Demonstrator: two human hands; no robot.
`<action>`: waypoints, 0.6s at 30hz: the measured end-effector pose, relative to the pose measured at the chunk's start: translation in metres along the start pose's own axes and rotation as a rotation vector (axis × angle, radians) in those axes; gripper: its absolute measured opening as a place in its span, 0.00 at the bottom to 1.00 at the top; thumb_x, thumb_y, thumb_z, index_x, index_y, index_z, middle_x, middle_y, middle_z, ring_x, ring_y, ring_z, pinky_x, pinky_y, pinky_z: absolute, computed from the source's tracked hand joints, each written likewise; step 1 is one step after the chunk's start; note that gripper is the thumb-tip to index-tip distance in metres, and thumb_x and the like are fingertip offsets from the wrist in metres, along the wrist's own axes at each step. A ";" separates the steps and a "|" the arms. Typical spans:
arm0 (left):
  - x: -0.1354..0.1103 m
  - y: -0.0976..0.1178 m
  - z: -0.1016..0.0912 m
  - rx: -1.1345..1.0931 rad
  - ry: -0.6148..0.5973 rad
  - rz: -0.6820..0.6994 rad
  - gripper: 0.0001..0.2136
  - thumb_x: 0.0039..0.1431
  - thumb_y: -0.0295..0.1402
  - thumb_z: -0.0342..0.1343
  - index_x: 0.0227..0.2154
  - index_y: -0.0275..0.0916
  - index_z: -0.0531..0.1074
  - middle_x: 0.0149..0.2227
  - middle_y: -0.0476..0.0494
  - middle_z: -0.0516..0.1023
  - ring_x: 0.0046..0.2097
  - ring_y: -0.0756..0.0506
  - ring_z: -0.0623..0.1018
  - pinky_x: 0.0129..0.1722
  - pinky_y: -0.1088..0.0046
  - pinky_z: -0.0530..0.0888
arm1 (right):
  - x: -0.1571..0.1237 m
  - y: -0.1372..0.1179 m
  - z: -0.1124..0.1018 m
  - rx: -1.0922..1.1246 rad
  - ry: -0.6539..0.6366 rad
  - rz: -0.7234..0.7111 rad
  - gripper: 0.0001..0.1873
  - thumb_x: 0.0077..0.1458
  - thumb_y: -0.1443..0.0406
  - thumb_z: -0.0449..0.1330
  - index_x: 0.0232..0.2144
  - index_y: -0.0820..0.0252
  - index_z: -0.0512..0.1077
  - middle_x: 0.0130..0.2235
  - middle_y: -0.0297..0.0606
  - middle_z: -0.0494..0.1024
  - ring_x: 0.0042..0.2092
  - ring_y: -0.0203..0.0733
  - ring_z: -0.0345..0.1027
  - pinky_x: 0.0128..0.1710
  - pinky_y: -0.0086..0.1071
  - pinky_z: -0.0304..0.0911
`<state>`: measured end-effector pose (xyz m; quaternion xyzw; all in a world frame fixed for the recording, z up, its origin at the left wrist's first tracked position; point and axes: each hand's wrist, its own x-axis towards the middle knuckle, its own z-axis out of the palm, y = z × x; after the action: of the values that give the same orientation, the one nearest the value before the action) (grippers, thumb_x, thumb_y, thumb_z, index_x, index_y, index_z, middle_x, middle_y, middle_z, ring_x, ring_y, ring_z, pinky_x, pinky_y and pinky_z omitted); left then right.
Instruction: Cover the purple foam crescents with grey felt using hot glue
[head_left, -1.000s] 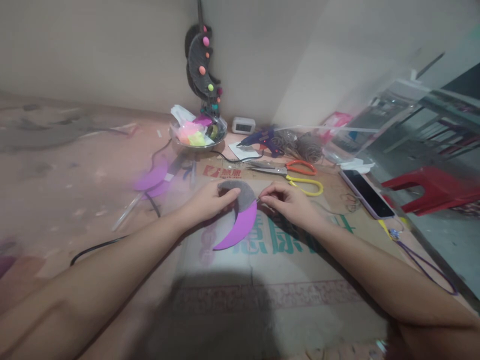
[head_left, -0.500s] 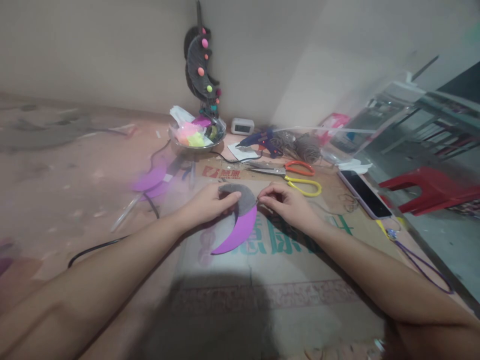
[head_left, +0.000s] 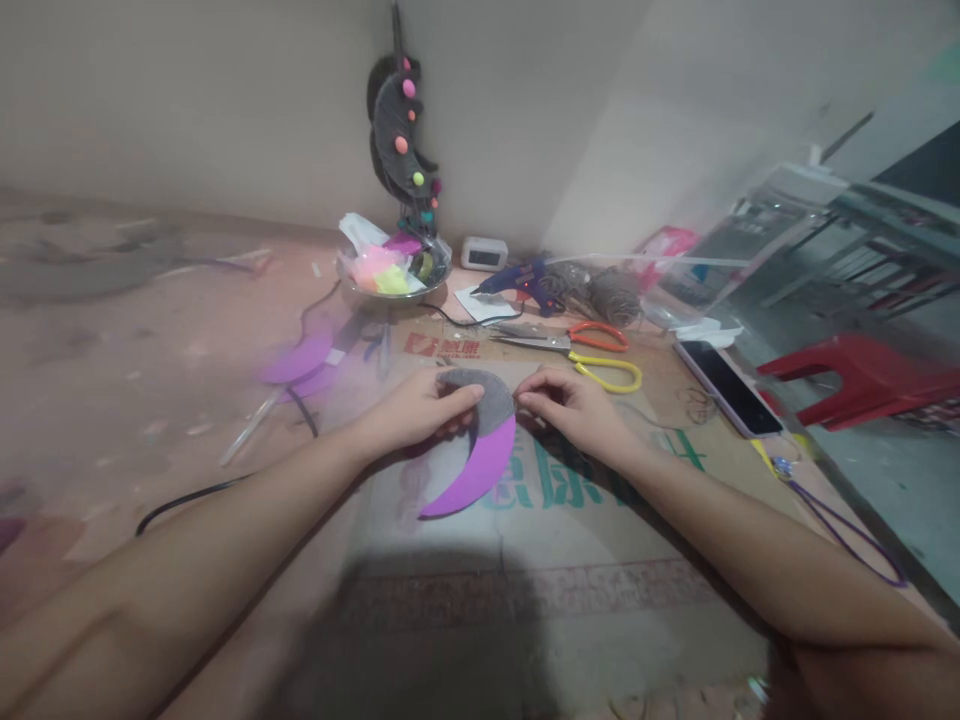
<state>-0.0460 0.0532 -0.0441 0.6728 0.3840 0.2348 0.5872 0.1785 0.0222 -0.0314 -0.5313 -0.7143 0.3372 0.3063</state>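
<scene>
A purple crescent (head_left: 480,470), its upper half wrapped in grey yarn (head_left: 489,400), is held just above the cardboard. My left hand (head_left: 416,410) grips its upper end, thumb on top of the wrapped part and fingers beneath. At the crescent's right edge my right hand (head_left: 566,405) is closed in a pinch on the grey yarn, whose thin strand is hard to see between the fingertips. Loose yarn trails on the cardboard to the right of this hand. Behind it lie scissors (head_left: 559,343) with one orange and one yellow handle.
A blue glue gun (head_left: 517,283) and grey yarn balls (head_left: 611,292) lie at the back. Left of them stands a metal bowl (head_left: 394,293) of colourful pieces, near a decorated grey crescent (head_left: 397,135). A phone (head_left: 727,388) lies right, by the table edge; blurred purple crescents (head_left: 300,360) lie left.
The purple crescent has tilted slightly, its lower tip shifting a little down and left. Both hands stay almost in place with the same grip.
</scene>
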 end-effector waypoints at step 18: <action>0.001 0.002 0.003 -0.104 0.176 0.036 0.20 0.58 0.47 0.51 0.20 0.35 0.67 0.17 0.52 0.65 0.18 0.54 0.65 0.18 0.79 0.61 | -0.005 -0.013 -0.007 0.139 0.040 0.101 0.19 0.58 0.53 0.52 0.25 0.61 0.69 0.18 0.30 0.65 0.21 0.31 0.58 0.21 0.26 0.54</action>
<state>-0.0425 0.0524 -0.0434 0.6250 0.4093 0.3233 0.5808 0.1786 0.0158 -0.0171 -0.5507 -0.6551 0.3906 0.3391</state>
